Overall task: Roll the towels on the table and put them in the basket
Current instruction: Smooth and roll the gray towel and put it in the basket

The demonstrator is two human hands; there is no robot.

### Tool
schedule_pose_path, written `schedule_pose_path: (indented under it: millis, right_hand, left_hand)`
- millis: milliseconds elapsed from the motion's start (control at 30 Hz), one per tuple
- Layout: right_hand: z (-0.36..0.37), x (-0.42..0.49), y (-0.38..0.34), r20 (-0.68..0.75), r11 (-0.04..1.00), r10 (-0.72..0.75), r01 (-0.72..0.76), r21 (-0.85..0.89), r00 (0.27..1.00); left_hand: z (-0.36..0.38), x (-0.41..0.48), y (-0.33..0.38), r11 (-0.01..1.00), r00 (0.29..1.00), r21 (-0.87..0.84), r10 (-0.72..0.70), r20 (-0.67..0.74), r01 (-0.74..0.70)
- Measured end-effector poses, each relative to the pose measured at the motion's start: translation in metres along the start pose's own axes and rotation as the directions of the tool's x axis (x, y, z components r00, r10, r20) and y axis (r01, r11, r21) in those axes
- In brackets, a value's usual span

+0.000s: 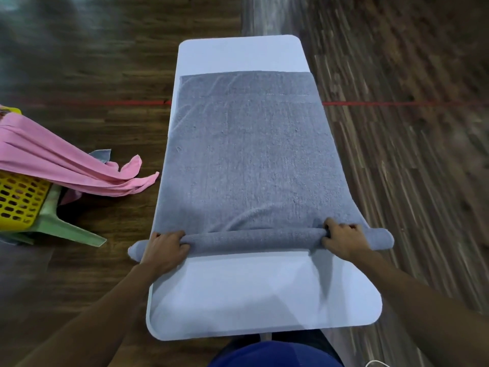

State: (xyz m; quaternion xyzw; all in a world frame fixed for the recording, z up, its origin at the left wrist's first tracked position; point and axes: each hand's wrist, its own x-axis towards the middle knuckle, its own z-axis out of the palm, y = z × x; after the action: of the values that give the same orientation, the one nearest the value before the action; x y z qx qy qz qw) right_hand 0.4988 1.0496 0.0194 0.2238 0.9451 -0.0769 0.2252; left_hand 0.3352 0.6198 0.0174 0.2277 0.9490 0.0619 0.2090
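1. Two hands are on the grey towel [246,154] right now, one near each end of its rolled part.
2. The towel lies lengthwise on the white table [264,295]. Its far end is spread flat, short of the table's far edge, and its near end is wound into a tight roll [254,239] lying crosswise.
3. Left hand [165,247]: the fingers [182,243] are curled over the top of the roll and grasp it, with the knuckles up. The roll's left tip pokes out beyond the hand, past the table's left edge.
4. Right hand [342,241]: it has the same grip. The fingers are bent over the roll and clamp it from above, with the thumb on the near side. The right end of the roll sticks out past this hand and over the table's right edge.
5. Between the two hands the roll runs straight. Just beyond the fingertips the flat cloth bunches into a few soft ridges.
6. Well off to the left, a yellow basket [18,200] sits on a green plastic stool [66,226], apart from the table.
7. A pink towel [53,160] is draped over the basket. Its tail trails toward the table's left edge, and I can't tell whether it touches.
8. A red line [105,102] crosses the wooden floor [92,62] on either side of the table.
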Motion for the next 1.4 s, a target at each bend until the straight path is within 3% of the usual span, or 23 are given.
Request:
schedule_pose_path:
  millis: [100, 167, 200, 300, 400, 533, 600, 700, 733, 800, 900, 967, 1033, 1133, 1233, 1300, 1400]
  right_hand:
    - [0.004, 0.0, 0.0, -0.254, 0.997, -0.027, 0.007, -0.081, 0.967]
    - [0.008, -0.002, -0.002, -0.42, 0.992, -0.124, 0.112, -0.053, 0.899]
    - [0.01, -0.002, -0.004, -0.425, 0.986, -0.162, 0.167, -0.027, 0.891]
    - [0.019, -0.006, -0.012, -0.269, 0.987, -0.152, 0.159, 0.006, 0.951]
    - [0.025, -0.007, -0.015, -0.192, 0.991, -0.133, 0.135, 0.001, 0.972]
    - [0.015, -0.005, -0.016, -0.219, 0.994, -0.105, 0.108, 0.002, 0.97]
    - [0.006, -0.004, -0.018, -0.123, 0.996, -0.091, 0.091, -0.006, 0.988]
    - [-0.006, -0.001, -0.018, 0.115, 0.997, 0.002, -0.011, 0.079, 0.993]
    - [-0.007, 0.0, -0.017, 0.123, 0.992, 0.035, -0.049, 0.114, 0.992]
    - [-0.005, 0.002, -0.017, -0.095, 0.997, 0.035, -0.029, 0.069, 0.995]
    - [0.001, 0.0, -0.021, -0.389, 0.994, -0.075, 0.099, 0.042, 0.918]
    - [0.002, -0.003, -0.026, -0.347, 0.985, -0.119, 0.155, 0.076, 0.93]
    - [0.008, -0.007, -0.031, -0.258, 0.985, -0.133, 0.156, 0.07, 0.957]
    - [0.019, -0.011, -0.032, -0.215, 0.988, -0.142, 0.151, 0.027, 0.966]
    - [0.012, -0.007, -0.033, -0.225, 0.995, -0.089, 0.097, 0.024, 0.97]
    - [0.001, -0.002, -0.035, -0.135, 0.995, -0.102, 0.101, -0.011, 0.986]
    - [-0.018, 0.003, -0.036, 0.117, 0.997, -0.07, 0.064, 0.053, 0.991]
  left_hand:
    - [0.006, 0.003, -0.003, 1.0, 0.986, -0.014, 0.011, -0.164, -0.014]
    - [0.01, 0.004, -0.002, 1.0, 0.939, -0.008, 0.005, -0.345, -0.008]
    - [0.008, 0.004, 0.003, 1.0, 0.923, -0.015, 0.008, -0.385, -0.015]
    - [0.014, 0.001, 0.016, 0.993, 0.941, -0.001, 0.109, -0.32, -0.115]
    - [0.021, -0.003, 0.021, 0.986, 0.979, 0.071, 0.157, -0.129, -0.149]
    - [0.015, 0.002, 0.015, 0.993, 0.986, 0.013, 0.122, -0.118, -0.121]
    - [0.001, 0.005, 0.018, 0.996, 0.992, -0.005, 0.091, -0.088, -0.092]
    - [-0.01, 0.014, 0.015, 0.992, 0.994, -0.127, 0.029, 0.103, -0.016]
    - [-0.013, 0.016, 0.013, 0.979, 0.99, -0.202, 0.016, 0.143, 0.013]
    - [-0.011, 0.022, 0.007, 0.961, 1.0, -0.276, 0.006, 0.014, -0.002]
    - [-0.004, 0.024, 0.011, 0.992, 0.944, -0.112, 0.021, -0.328, -0.061]
    - [-0.001, 0.018, 0.022, 0.985, 0.927, -0.04, 0.144, -0.346, -0.168]
    - [0.008, 0.012, 0.026, 0.979, 0.944, 0.041, 0.204, -0.26, -0.201]
    - [0.014, 0.01, 0.024, 0.985, 0.978, 0.085, 0.16, -0.134, -0.15]
    - [0.012, 0.017, 0.023, 0.986, 0.969, 0.09, 0.153, -0.196, -0.137]
    - [0.003, 0.019, 0.026, 0.989, 0.972, 0.069, 0.144, -0.187, -0.133]
    - [-0.009, 0.02, 0.026, 0.995, 0.994, 0.018, 0.1, -0.05, -0.099]
